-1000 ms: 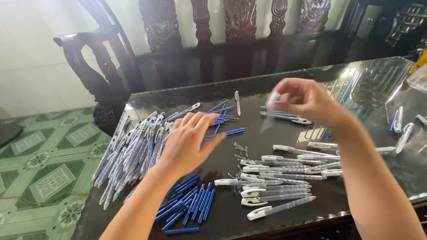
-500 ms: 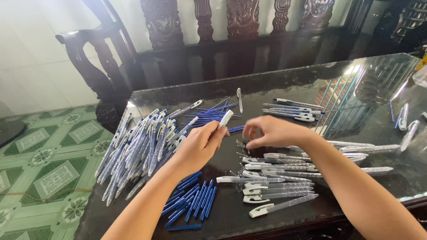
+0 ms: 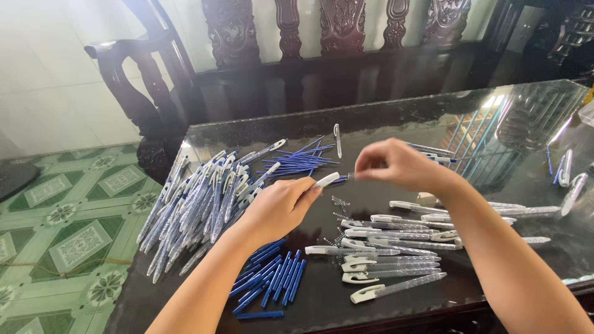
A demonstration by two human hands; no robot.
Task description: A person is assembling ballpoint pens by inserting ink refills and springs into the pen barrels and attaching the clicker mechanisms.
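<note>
1. Nearest the viewer, about fourteen loose blue caps [image 3: 270, 279] lie in a rough fan on the dark glass counter [image 3: 396, 127]; one lies apart at the near edge.
2. Just right of them, some fourteen clear pens with white clips [image 3: 387, 256] lie in rows, long axes running left to right; the right forearm covers several, so the count is uncertain.
3. Small metal springs [image 3: 339, 204] are scattered between the rows and the hands, too small to count.
4. The left hand [image 3: 278, 207] is closed around a pen body [image 3: 326, 180]; only its white end shows, pointing right and slightly up toward the other hand.
5. The right hand [image 3: 396, 166] pinches a tiny part [image 3: 351, 176] at the pen's tip; what it is cannot be made out.
6. To the left sits a large heap of finished pens [image 3: 198, 201], too tangled to count.
7. Farther back lies a bundle of thin blue refills [image 3: 297, 162], and one single pen [image 3: 337, 139].
8. At the far right edge two more pens [image 3: 569, 179] are partly cut off.
</note>
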